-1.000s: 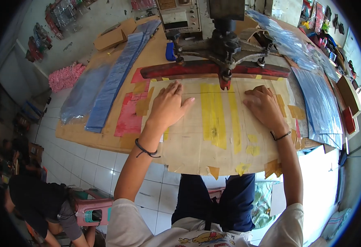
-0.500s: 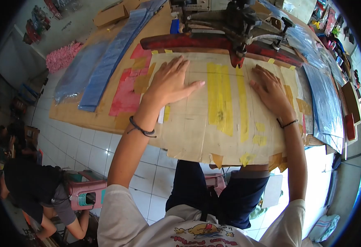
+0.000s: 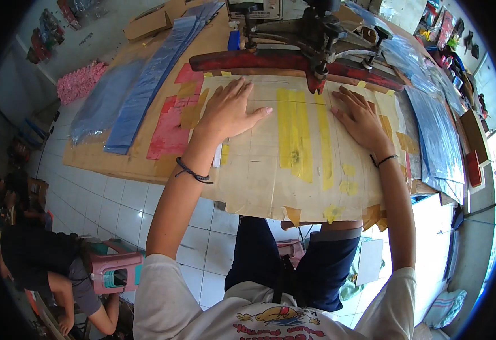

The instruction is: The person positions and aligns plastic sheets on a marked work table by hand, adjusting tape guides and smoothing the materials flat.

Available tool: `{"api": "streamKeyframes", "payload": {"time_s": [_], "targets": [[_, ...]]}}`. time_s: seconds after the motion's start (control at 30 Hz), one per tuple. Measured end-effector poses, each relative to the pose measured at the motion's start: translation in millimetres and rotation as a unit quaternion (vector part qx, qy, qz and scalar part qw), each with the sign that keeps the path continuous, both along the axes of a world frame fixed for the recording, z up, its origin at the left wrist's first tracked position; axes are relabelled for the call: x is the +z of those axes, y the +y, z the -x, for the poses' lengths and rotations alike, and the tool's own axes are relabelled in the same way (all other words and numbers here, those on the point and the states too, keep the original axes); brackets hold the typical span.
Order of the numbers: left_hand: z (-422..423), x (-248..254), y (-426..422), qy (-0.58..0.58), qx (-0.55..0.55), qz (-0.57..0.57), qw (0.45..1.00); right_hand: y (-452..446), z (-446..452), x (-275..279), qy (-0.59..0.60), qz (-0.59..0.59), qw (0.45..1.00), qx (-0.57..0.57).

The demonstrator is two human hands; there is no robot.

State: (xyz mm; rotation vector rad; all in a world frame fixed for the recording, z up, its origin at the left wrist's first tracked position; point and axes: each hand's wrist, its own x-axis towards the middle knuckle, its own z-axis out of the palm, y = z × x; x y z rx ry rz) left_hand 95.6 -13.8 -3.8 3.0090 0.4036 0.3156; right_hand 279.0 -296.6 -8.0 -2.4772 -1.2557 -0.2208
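Observation:
My left hand [image 3: 229, 112] lies flat on a beige taped board [image 3: 253, 187], palm down, thumb stretched to the right. On the board's right part rests my right hand [image 3: 361, 122], fingers extended and slightly apart. Neither hand grips anything. Yellow tape strips [image 3: 294, 136] run down the board between the hands. Just beyond the fingertips, a long red bar [image 3: 248, 60] of a press spans the board's far edge, hung from a dark metal frame [image 3: 293, 29]. A small white strip [image 3: 217, 156] shows beside my left wrist.
Blue plastic sheets [image 3: 146, 85] lie at the left, with a pink bundle [image 3: 81, 82] beyond. More blue plastic [image 3: 437, 141] lies at the right. A cardboard box [image 3: 148, 24] stands at the back left. Another person [image 3: 44, 260] is at the lower left, beside a pink stool [image 3: 115, 269].
The camera view has tilted and shifted. My right hand has gone from bent fingers to flatter, extended ones on the board. My left hand remains flat near the red bar.

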Motion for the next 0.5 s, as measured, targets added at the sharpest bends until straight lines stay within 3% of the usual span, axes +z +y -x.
{"api": "streamKeyframes", "payload": {"time_s": [0.5], "targets": [[0.5,1.4,-2.8,-0.002,-0.001,-0.002,1.0,-2.5,4.2,3.8,-0.001,0.0,1.0,0.003]]}}
